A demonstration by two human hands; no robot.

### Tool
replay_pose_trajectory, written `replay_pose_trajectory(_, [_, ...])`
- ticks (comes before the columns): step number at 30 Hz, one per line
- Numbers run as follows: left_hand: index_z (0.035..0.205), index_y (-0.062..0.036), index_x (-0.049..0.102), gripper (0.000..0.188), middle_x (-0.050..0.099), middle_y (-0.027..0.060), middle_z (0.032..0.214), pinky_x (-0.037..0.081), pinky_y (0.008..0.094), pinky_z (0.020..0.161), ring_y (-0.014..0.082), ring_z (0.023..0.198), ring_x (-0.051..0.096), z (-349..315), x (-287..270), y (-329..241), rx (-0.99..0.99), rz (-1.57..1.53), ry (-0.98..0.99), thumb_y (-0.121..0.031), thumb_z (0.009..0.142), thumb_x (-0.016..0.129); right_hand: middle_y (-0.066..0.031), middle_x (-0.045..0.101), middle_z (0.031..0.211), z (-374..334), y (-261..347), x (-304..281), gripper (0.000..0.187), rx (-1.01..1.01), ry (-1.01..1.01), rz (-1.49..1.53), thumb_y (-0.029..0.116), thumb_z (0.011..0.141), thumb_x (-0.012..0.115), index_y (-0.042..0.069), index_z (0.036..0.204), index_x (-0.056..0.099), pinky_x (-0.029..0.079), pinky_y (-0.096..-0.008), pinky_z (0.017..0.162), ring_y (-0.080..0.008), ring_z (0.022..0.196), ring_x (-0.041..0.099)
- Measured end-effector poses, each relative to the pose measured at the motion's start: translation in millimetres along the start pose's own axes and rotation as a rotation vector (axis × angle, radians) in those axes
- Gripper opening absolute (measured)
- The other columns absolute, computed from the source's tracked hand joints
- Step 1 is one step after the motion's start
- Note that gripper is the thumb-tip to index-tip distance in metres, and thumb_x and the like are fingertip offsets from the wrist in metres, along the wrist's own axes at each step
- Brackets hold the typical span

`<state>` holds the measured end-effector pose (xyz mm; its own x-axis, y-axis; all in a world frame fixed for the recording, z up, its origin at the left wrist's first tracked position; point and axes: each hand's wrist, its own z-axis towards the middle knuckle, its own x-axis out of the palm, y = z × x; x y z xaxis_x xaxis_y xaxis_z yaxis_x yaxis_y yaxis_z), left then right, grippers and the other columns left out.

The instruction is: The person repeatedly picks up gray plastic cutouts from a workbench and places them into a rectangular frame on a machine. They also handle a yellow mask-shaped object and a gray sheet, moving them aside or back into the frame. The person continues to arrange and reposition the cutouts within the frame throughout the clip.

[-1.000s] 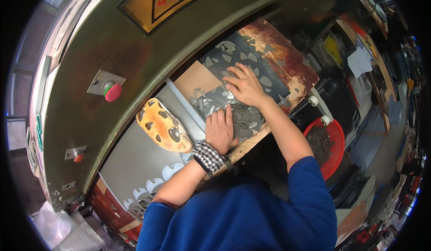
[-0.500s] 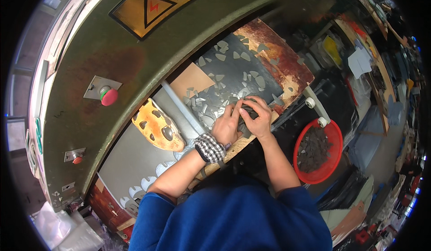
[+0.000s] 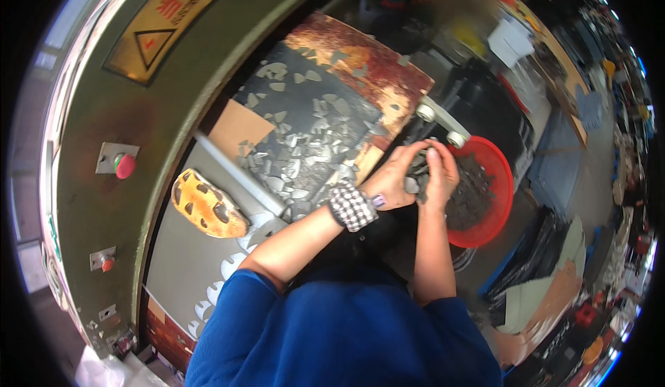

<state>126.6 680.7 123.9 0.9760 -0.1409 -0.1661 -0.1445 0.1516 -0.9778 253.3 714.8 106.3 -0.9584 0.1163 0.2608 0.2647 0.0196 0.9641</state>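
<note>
Left hand [image 3: 389,185] and right hand [image 3: 442,173] cupped together, fingers curled in around a handful of flat grey pieces [image 3: 414,182], tips close together. Handful is off the red-brown board [image 3: 405,75], past its near edge, beside the red basin [image 3: 508,179]; can't tell if over its rim. More grey offcuts [image 3: 478,200] inside basin. Loose grey scraps [image 3: 298,153] scattered over black sheet [image 3: 294,96], densest toward board's left end. Tan square [image 3: 239,129] at machine-side edge. Yellow holed block [image 3: 206,208] left of metal bar [image 3: 242,179].
</note>
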Motion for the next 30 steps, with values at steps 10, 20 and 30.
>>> replay_pose_trajectory(10, [0.125,-0.0049,0.054,0.051,0.061,0.0210,0.115,0.050,0.0400,0.088,0.0355,0.102,0.061,63,87,3,0.236,0.381,-0.141,-0.011,0.077,0.069,-0.0126,0.059,0.121,59,-6,-250,0.055,0.167,-0.682,-0.453,0.038,0.096,0.051,-0.005,0.130,0.047,0.039,-0.0373,0.100,-0.0243,0.114,0.054])
replay_pose_trajectory(20, [0.130,-0.0176,0.053,0.051,0.042,0.0179,0.139,0.017,0.0664,0.105,0.0415,0.135,0.030,-33,-62,63,-0.390,1.175,-0.447,-0.044,0.086,0.056,-0.0281,0.059,0.109,-28,-73,-323,0.035,0.316,-0.823,0.177,0.009,0.086,0.062,-0.012,0.113,0.054,0.057,-0.0473,0.085,-0.0368,0.097,0.062])
replay_pose_trajectory(30, [0.090,-0.0094,0.064,0.024,0.059,0.0104,0.096,0.042,0.0410,0.082,0.0290,0.096,0.052,-42,-45,62,-0.219,0.977,-0.471,-0.031,0.080,0.069,-0.0104,0.064,0.064,9,-79,-273,0.007,-0.274,-0.430,-1.159,0.005,0.080,0.064,0.003,0.086,0.067,0.051,-0.0375,0.073,-0.0252,0.058,0.062])
